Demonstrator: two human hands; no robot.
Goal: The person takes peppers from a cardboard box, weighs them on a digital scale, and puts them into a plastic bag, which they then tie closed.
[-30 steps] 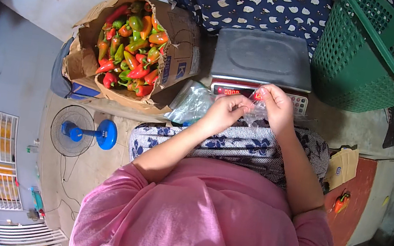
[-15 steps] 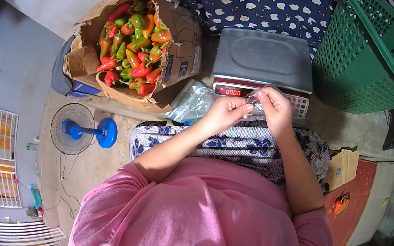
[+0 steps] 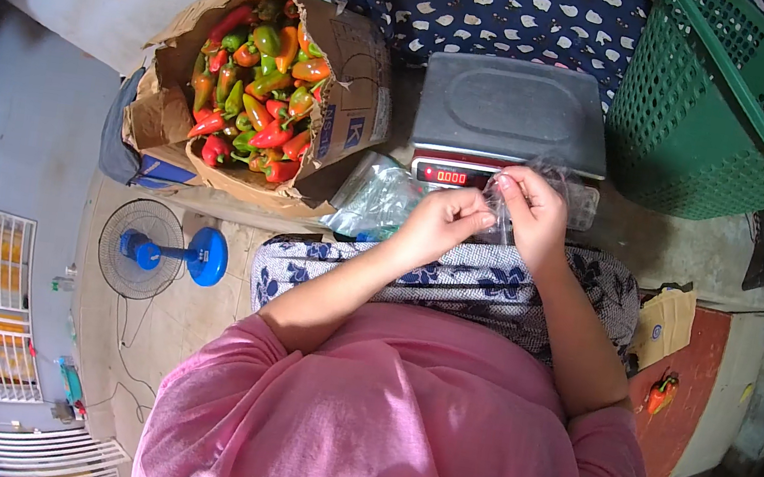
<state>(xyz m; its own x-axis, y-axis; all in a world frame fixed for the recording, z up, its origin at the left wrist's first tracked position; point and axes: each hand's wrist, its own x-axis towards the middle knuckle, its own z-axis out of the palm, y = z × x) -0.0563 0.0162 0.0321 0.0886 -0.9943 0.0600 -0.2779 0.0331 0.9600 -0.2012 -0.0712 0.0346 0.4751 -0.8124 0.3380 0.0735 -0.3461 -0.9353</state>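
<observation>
Between my hands is a clear plastic bag (image 3: 557,187), thin and crumpled, in front of the digital scale (image 3: 515,111). My left hand (image 3: 440,224) pinches its left edge between thumb and forefinger. My right hand (image 3: 532,211) grips the bag with thumb and fingers, close beside the left. Part of the bag covers the scale's keypad, while the red display stays visible. The grey weighing plate bears nothing. A pile of clear plastic bags (image 3: 374,196) lies left of my left hand. Farther left, red, green and orange peppers (image 3: 261,90) fill a torn cardboard box.
The cardboard box (image 3: 356,89) stands left of the scale, and a tall green plastic basket (image 3: 699,137) leans at the right. A blue fan (image 3: 143,250) is on the floor at left. A few peppers (image 3: 662,393) lie on a red surface at right.
The plastic bag has shifted up and to the right, spreading farther over the scale's keypad. My hands have moved slightly, still pinching it.
</observation>
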